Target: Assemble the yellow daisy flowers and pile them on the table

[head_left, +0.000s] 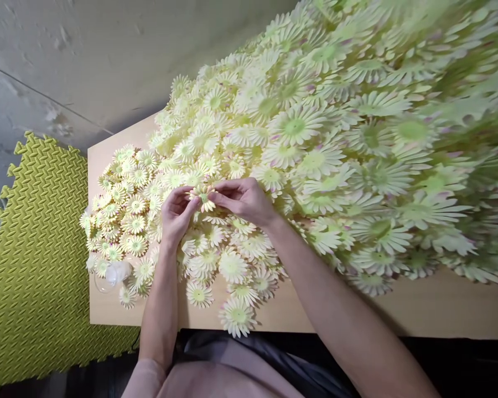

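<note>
A small artificial daisy flower [208, 203] with pale yellow petals and a greenish centre is held between both hands above the heap. My left hand [177, 213] pinches its left side between thumb and fingers. From the right, my right hand [243, 200] grips the other side with thumb and forefinger. Beneath and around the hands lie many loose artificial flowers [232, 267], cream to pale green, some with purplish petal tips. Smaller flower heads [135, 204] are gathered left of my left hand.
A large mound of flowers [315, 160] rises across the right and back of the wooden table [423, 309]. Near the left front corner stands a small clear container [118, 272]. Yellow foam mats [45, 260] lie beyond the left edge, and a worn wall [108, 50] stands behind.
</note>
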Action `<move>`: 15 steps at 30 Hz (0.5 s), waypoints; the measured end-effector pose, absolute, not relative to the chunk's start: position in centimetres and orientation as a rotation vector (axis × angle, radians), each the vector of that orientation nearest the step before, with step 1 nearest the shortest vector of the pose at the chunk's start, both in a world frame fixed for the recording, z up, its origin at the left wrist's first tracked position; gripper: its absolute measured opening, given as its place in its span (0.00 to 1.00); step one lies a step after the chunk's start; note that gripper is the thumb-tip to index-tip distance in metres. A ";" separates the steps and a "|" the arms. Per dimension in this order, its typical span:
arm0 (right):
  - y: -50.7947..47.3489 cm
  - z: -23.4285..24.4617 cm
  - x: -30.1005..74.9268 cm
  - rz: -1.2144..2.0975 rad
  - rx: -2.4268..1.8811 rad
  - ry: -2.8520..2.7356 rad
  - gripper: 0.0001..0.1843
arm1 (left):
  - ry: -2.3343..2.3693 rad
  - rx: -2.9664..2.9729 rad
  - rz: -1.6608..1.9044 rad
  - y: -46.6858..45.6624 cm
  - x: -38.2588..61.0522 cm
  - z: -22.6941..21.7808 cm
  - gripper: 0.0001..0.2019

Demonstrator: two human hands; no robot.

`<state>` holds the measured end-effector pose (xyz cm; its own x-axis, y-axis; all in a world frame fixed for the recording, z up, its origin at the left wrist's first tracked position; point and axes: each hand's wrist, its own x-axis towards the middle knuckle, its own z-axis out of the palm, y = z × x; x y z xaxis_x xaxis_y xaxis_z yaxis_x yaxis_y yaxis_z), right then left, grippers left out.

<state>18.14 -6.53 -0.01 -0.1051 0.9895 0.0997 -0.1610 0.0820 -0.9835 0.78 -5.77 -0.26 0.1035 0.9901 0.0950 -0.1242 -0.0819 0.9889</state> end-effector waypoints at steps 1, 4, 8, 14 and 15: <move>-6.5 0.0 18.1 1.264 -0.974 -1.225 0.13 | 1.002 1.233 1.254 -5.8 0.8 -0.3 0.13; -6.6 0.1 18.1 1.173 -1.005 -1.278 0.12 | 0.994 1.283 1.263 -5.8 0.8 -0.1 0.12; -6.7 0.2 18.0 1.135 -0.980 -1.334 0.11 | 0.967 1.406 1.208 -6.0 0.9 0.0 0.15; -6.6 0.2 17.6 1.136 -0.869 -1.262 0.09 | 1.003 1.499 1.288 -5.8 0.7 -1.0 0.10; -6.5 0.2 17.6 1.125 -0.850 -1.261 0.08 | 1.007 1.528 1.288 -5.8 0.7 -1.1 0.09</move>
